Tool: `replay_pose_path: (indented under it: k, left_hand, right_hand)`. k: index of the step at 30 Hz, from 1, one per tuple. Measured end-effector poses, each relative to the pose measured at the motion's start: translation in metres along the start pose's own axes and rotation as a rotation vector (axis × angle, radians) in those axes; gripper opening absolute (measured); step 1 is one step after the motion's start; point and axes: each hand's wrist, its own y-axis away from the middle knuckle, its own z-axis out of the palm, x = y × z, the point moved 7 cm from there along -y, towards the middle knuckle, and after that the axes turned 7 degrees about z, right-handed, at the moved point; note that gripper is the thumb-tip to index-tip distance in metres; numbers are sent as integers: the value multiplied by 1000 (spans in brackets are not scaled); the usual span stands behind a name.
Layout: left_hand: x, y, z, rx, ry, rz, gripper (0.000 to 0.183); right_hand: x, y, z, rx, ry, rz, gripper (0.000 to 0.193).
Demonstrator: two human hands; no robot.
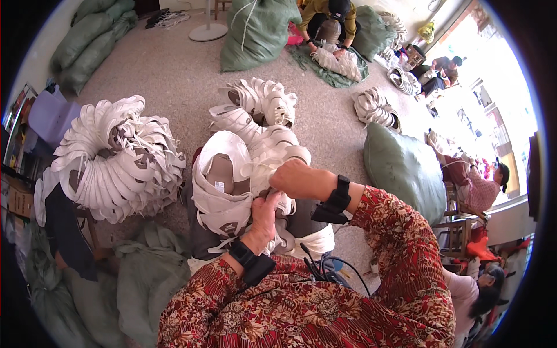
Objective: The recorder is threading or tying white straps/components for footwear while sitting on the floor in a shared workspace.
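Note:
My left hand point(264, 219) and my right hand point(299, 178) meet over my lap, fingertips nearly touching. The left fingers close on the edge of a white shoe upper point(284, 205). My right hand is curled in a pinch, and what sits between its fingers is hidden. Left of the hands rests a stack of nested white shoe uppers point(226, 203), its top one showing a tan-brown inside and a small white label. Beyond the right hand, a curved row of nested shoe uppers point(264, 139) runs away from me. Both wrists wear black bands.
A large coil of nested uppers point(125, 168) stands at left, near a purple plastic chair point(51, 113). Green sacks lie at lower left point(151, 272), right point(400, 174) and back point(252, 37). Another person point(331, 29) handles uppers on a green sheet; others sit at right.

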Motion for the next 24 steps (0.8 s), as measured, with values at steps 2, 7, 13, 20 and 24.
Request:
replay_pose_path:
  k: [2,7,13,20,24]
  left_hand:
    - [1,0,1,-9,-2,-38,21]
    - [-3,-1,-1,11,-15,-65,21]
    - [1,0,3,38,4,-22,20]
    - [-2,-1,0,-3,11,2,19]
    - [2,1,5,-9,28,-36,18]
  right_hand:
    - [13,7,-1,41,-138,33,13]
    - [25,18,0,145,-465,109,17]
    - [29,22,7,199,-515,134,15]
    - [2,6,4,53,-59,8,10]
    - [9,13,8,166,-148,127,9]
